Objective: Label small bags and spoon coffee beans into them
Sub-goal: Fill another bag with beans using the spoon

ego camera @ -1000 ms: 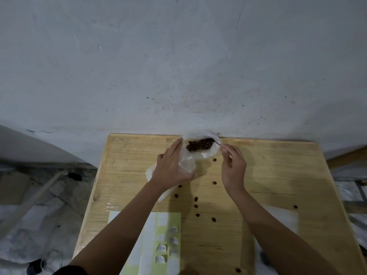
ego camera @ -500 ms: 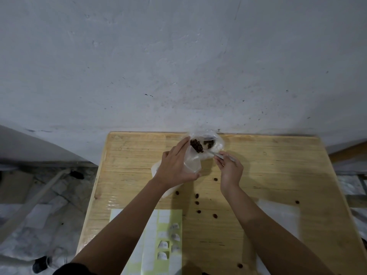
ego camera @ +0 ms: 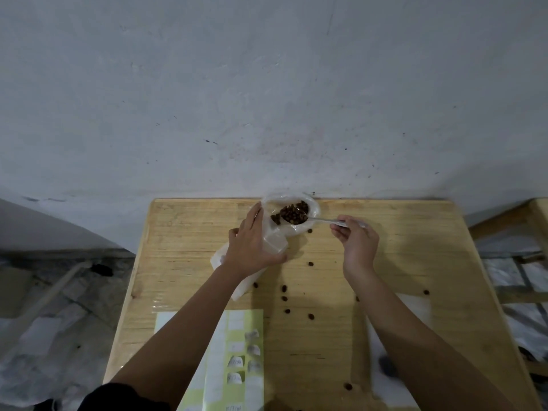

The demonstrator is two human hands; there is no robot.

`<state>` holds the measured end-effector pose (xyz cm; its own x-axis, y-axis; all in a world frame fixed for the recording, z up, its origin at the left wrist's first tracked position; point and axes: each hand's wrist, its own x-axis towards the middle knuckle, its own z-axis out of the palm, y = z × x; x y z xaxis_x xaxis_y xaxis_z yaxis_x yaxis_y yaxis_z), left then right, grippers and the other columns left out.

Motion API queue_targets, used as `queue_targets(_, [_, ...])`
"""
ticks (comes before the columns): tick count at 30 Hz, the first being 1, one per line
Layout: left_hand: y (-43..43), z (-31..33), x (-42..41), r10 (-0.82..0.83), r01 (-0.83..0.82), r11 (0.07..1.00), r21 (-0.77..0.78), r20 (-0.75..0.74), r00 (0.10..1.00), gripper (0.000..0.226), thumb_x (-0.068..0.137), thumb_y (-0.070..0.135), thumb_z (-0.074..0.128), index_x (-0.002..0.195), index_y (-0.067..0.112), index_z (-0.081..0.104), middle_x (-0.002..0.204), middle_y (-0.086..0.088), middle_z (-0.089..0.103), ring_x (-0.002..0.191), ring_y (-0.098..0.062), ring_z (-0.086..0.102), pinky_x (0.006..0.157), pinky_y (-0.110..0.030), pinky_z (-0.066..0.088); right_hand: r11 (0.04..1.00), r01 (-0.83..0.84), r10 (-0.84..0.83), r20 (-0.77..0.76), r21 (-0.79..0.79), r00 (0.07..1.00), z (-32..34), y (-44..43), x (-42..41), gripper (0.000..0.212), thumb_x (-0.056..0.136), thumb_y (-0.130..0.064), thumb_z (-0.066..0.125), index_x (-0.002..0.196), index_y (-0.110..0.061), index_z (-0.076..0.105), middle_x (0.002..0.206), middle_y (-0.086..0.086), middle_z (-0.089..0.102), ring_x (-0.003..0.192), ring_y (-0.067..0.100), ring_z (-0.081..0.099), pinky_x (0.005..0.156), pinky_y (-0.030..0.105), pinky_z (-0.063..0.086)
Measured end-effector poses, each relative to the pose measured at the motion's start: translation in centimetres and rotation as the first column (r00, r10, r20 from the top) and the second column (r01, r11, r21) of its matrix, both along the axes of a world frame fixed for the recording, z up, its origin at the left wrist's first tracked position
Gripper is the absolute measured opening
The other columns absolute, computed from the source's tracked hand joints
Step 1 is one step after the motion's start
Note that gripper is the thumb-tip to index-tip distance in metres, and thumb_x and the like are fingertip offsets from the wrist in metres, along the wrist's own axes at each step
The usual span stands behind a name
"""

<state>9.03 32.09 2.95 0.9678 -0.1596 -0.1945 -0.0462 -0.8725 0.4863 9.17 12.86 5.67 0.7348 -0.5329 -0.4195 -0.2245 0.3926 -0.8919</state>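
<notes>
Over the bean bag (ego camera: 312, 204), a loaded spoon (ego camera: 321, 220) is pinched by the right hand (ego camera: 357, 244), handle rightward; just nearside, the small bag (ego camera: 275, 244) is gripped by the left hand (ego camera: 252, 247)

One view only. The camera is worn on the head, set above the near edge of the table (ego camera: 415, 262) and faced forward and down. Wide angle is noted: the table's edges are bowed. The table is seen steeply and close, filling the lower half; the wall (ego camera: 267, 84) behind its far edge fills the upper half. Floor (ego camera: 59, 292) is caught left of the table, a wooden frame (ego camera: 510, 221) right of it. Forearms are seen running up from the near edge. The left hand (ego camera: 252, 247), on the bag (ego camera: 299, 228), and the right hand (ego camera: 358, 244), on the spoon (ego camera: 321, 219), are framed by the far edge.
</notes>
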Motion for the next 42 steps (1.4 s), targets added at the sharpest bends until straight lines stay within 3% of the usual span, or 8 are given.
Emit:
queue_targets(6, [-0.1, 0.0, -0.2, 0.003, -0.004, 1.0, -0.014, -0.009, 1.0, 0.122, 0.063, 0.063, 0.071, 0.149, 0.013, 0.002, 0.157, 0.006, -0.002, 0.141, -0.016, 0.017, 0.103, -0.042, 0.025, 0.969, -0.159, 0.173, 0.061, -0.188, 0.983, 1.7, 0.5, -1.8, 0.021, 0.091, 0.0, 0.051, 0.076, -0.005, 0.066, 0.074, 0.01, 0.064, 0.058, 0.015, 0.063, 0.059, 0.022, 0.055])
queue_targets(12, [0.0, -0.1, -0.4, -0.017, 0.016, 0.999, -0.044, -0.008, 1.0, 0.124, 0.061, 0.07, 0.069, 0.149, 0.014, 0.002, 0.157, 0.005, -0.001, 0.141, -0.017, 0.017, 0.105, -0.043, 0.024, 0.742, -0.437, 0.536, 0.06, -0.509, 0.842, 2.4, 2.3, -2.5, 0.019, 0.093, -0.008, 0.054, 0.084, -0.018, 0.067, 0.073, -0.001, 0.067, 0.069, 0.007, 0.065, 0.07, 0.022, 0.055])
queue_targets(17, [0.5, -0.1, -0.6, 0.001, -0.001, 1.0, -0.007, -0.036, 0.999, 0.125, 0.061, 0.072, 0.067, 0.149, 0.012, 0.002, 0.157, 0.005, -0.002, 0.142, -0.015, 0.015, 0.104, -0.041, 0.025, 0.802, -0.262, 0.393, 0.145, -0.537, 0.908, 2.3, 1.0, -1.7, 0.018, 0.093, -0.007, 0.052, 0.086, -0.018, 0.065, 0.073, -0.004, 0.066, 0.065, 0.0, 0.063, 0.068, 0.017, 0.052])
queue_targets(23, [0.8, 0.3, -0.9, 0.008, -0.012, 0.999, -0.05, -0.067, 0.998, 0.133, 0.043, 0.085, 0.042, 0.149, 0.011, 0.007, 0.156, 0.008, 0.002, 0.139, -0.015, 0.021, 0.105, -0.044, 0.027, 0.727, -0.348, 0.421, -0.016, -0.592, 0.907, -0.7, 0.3, -1.1, 0.019, 0.093, -0.012, 0.054, 0.106, -0.017, 0.067, 0.102, 0.004, 0.069, 0.095, 0.016, 0.065, 0.088, 0.029, 0.053])
queue_targets(28, [1.1, 0.0, -0.6, -0.006, 0.004, 1.0, -0.012, -0.101, 0.995, 0.124, 0.058, 0.072, 0.067, 0.148, 0.012, 0.007, 0.154, 0.006, 0.004, 0.138, -0.017, 0.023, 0.103, -0.045, 0.027, 0.668, -0.311, 0.464, 0.052, -0.676, 0.884, -0.1, 2.0, -0.6, 0.024, 0.094, -0.01, 0.053, 0.114, -0.005, 0.065, 0.108, 0.004, 0.064, 0.093, -0.009, 0.058, 0.081, 0.002, 0.042])
queue_targets(31, [1.3, -0.4, -0.5, 0.043, -0.041, 0.999, 0.013, -0.12, 0.992, 0.123, 0.058, 0.069, 0.071, 0.147, 0.012, 0.009, 0.153, 0.005, 0.008, 0.137, -0.017, 0.025, 0.101, -0.045, 0.03, 0.63, -0.294, 0.522, 0.112, -0.719, 0.846, 0.4, 2.4, -0.6, 0.024, 0.094, -0.008, 0.052, 0.115, -0.004, 0.065, 0.108, -0.001, 0.062, 0.097, -0.013, 0.056, 0.086, 0.004, 0.043])
queue_targets(36, [1.5, -0.6, -0.4, 0.079, -0.083, 0.997, -0.012, -0.167, 0.983, 0.124, 0.056, 0.069, 0.073, 0.147, 0.013, 0.011, 0.153, 0.004, 0.01, 0.137, -0.018, 0.025, 0.102, -0.047, 0.031, 0.591, -0.302, 0.596, 0.151, -0.748, 0.789, -0.1, 2.6, -0.8, 0.025, 0.094, -0.008, 0.052, 0.116, -0.009, 0.064, 0.108, -0.004, 0.062, 0.103, 0.003, 0.06, 0.091, 0.015, 0.048])
queue_targets(42, [1.2, -0.5, -0.9, 0.106, -0.112, 0.991, -0.068, -0.09, 0.99, 0.116, 0.061, 0.06, 0.075, 0.147, 0.014, 0.013, 0.152, 0.008, 0.012, 0.135, -0.015, 0.028, 0.099, -0.042, 0.03, 0.618, -0.326, 0.544, 0.089, -0.716, 0.834, -1.4, 2.0, -1.3, 0.027, 0.095, -0.005, 0.05, 0.118, -0.01, 0.063, 0.11, 0.0, 0.061, 0.101, -0.001, 0.058, 0.086, 0.005, 0.044])
